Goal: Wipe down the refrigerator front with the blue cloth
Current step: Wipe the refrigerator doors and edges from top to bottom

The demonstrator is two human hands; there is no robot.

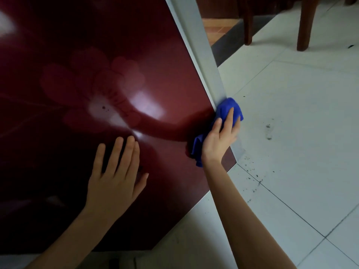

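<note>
The refrigerator front (93, 55) is a glossy dark red door with a faint flower print and fills the left of the view. Its grey side edge (196, 35) runs down the right. My left hand (114, 177) lies flat on the lower door with straight fingers. My right hand (219, 140) presses the bunched blue cloth (228, 106) against the door's lower right edge, with its fingers laid over the cloth. Part of the cloth hangs out below the palm.
White floor tiles (291, 133) with dark specks of dirt spread to the right of the door. Brown wooden chair legs (305, 26) stand at the top right. A dark threshold strip (229, 41) lies behind the door edge.
</note>
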